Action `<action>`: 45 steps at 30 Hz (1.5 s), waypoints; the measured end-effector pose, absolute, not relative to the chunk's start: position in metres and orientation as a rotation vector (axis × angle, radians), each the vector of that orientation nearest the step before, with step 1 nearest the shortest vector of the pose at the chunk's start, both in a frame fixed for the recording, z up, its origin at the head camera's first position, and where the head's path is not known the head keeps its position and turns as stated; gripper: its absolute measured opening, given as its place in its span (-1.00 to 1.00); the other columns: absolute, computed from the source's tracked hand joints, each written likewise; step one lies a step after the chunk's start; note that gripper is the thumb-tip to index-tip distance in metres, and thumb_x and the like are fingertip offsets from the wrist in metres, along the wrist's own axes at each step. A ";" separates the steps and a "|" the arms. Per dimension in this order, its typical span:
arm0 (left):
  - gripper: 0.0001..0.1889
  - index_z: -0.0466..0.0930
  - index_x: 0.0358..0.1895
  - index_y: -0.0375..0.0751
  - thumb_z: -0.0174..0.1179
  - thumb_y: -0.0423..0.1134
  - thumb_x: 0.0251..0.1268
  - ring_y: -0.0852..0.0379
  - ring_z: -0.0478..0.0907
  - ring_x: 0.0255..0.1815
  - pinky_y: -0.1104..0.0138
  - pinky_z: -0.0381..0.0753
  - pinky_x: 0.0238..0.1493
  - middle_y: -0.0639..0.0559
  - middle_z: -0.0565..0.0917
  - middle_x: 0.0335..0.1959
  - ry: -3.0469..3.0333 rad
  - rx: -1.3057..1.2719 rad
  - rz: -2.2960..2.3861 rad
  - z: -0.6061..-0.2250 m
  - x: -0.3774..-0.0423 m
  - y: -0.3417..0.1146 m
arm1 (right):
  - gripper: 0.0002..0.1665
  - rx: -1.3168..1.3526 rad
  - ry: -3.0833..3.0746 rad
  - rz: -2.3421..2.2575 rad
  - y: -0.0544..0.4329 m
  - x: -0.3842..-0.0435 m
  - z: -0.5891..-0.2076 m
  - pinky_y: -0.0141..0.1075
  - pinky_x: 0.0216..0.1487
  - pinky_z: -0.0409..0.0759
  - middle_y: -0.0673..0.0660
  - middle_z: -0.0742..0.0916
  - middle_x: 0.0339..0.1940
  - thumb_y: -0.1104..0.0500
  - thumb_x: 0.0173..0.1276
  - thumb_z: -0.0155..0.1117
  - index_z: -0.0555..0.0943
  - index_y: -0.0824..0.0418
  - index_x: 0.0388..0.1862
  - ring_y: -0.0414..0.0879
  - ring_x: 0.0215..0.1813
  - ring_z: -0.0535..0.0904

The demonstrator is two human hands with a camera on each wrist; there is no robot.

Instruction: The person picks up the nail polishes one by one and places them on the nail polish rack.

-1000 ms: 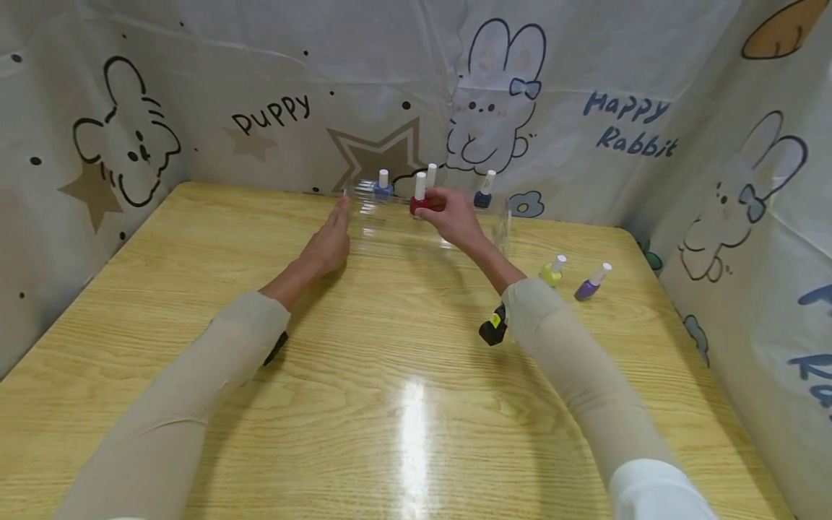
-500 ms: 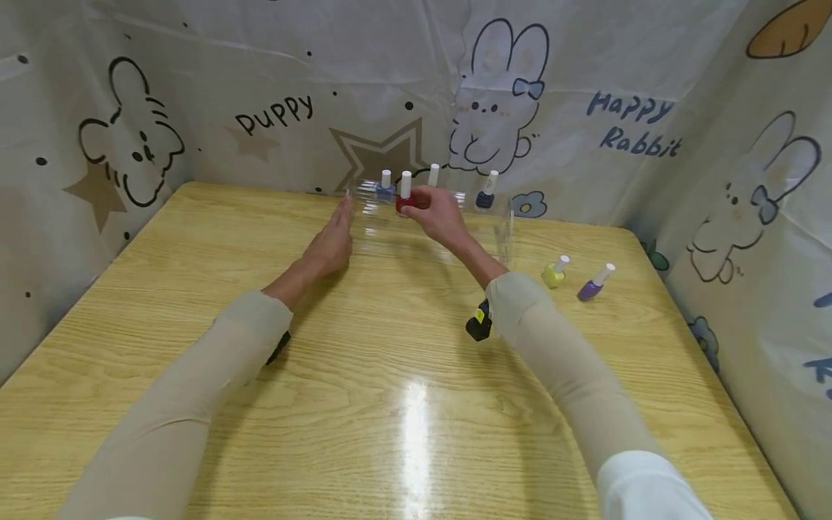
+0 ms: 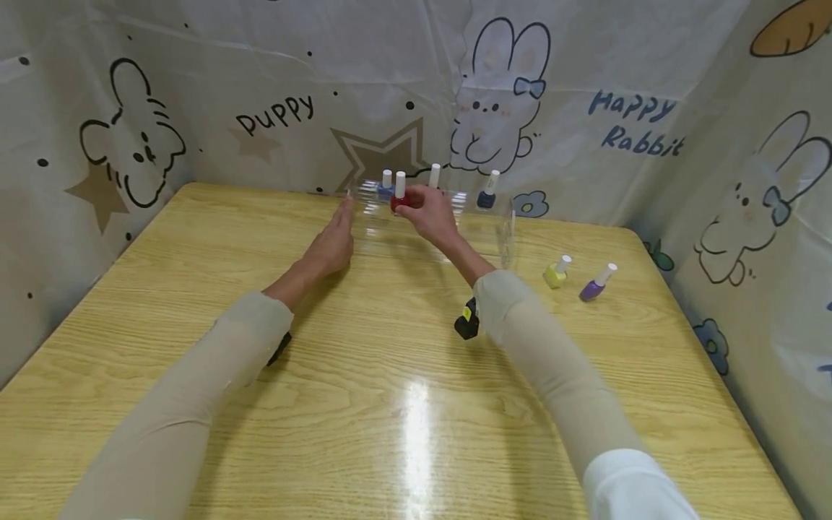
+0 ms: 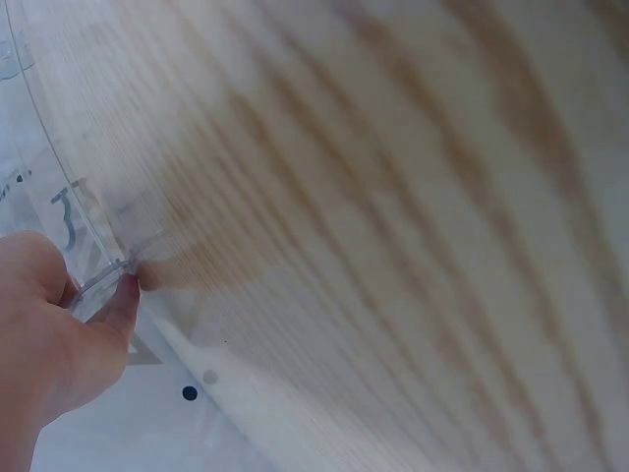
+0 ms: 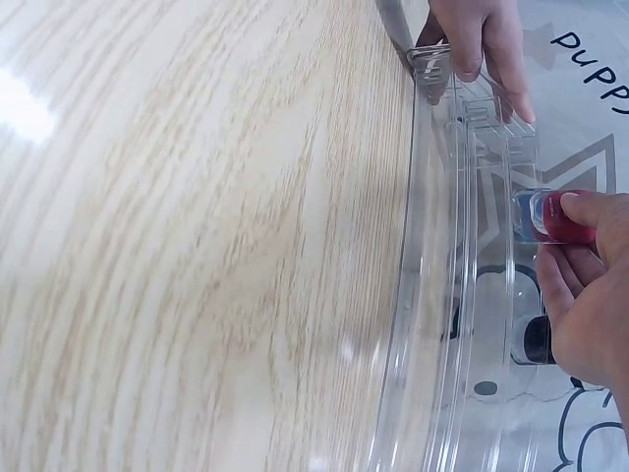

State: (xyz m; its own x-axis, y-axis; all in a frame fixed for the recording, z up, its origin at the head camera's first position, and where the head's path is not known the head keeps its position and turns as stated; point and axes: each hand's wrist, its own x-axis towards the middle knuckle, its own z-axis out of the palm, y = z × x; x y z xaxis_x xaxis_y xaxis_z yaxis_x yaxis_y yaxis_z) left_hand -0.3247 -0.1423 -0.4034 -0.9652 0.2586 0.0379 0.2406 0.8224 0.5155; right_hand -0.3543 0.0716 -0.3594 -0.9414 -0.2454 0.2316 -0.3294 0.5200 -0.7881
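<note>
Head view gives us the red nail polish bottle [image 3: 399,203] upright, its white cap on top, near the left end of the clear rack [image 3: 458,235]. The right hand [image 3: 432,215] pinches its body between thumb and fingers; we cannot tell whether its base touches the shelf. Just behind it and slightly to the left we see a light blue bottle [image 3: 386,192] standing in the rack. Behind the right hand a white cap [image 3: 435,175] rises, its bottle hidden from us there, while the right wrist view shows a dark bottle [image 5: 538,339] just beside that hand's fingers. Nearer the rack's right end we find a dark blue bottle [image 3: 486,198].

At the left end, the left hand [image 3: 331,242] pinches the side panel of the rack, its fingers nearly straight, as the left wrist view lets us make out.

Farther out, right of the rack, a yellow bottle [image 3: 556,276] and a purple bottle [image 3: 592,290] stand near each other on the wooden table [image 3: 338,433]. We notice a black device [image 3: 466,322] at the right wrist, beige sleeves [image 3: 552,354] on both arms, and a printed cloth [image 3: 292,72] behind, lettered "Puppy" and "Happy Rabbit".
</note>
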 end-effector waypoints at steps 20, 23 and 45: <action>-0.25 -0.58 0.57 -0.23 -0.30 -0.45 0.56 -0.23 -0.07 0.56 0.00 0.29 0.37 -0.21 -0.37 0.62 2.951 0.414 0.825 -0.398 -0.322 -0.139 | -0.60 0.434 -2.674 1.436 0.055 -0.354 -0.367 -0.20 0.01 0.60 0.21 0.74 -0.01 0.20 0.40 0.36 0.62 0.30 0.17 0.00 0.00 0.66; -0.25 -0.58 0.57 -0.24 -0.29 -0.45 0.56 -0.28 0.05 0.52 -0.01 0.44 0.22 -0.26 -0.32 0.62 2.962 0.410 0.806 -0.398 -0.322 -0.139 | -0.63 0.437 -2.675 1.443 0.055 -0.354 -0.369 -0.19 0.01 0.59 0.20 0.74 -0.01 0.21 0.41 0.34 0.62 0.30 0.15 0.00 0.01 0.66; -0.25 -0.58 0.57 -0.24 -0.30 -0.45 0.56 -0.30 0.15 0.47 0.01 0.53 0.02 -0.27 -0.32 0.62 2.964 0.408 0.809 -0.401 -0.321 -0.142 | -0.67 0.462 -2.744 1.332 0.047 -0.359 -0.376 -0.22 0.05 0.59 0.17 0.75 0.03 0.24 0.43 0.29 0.63 0.28 0.14 -0.02 0.04 0.67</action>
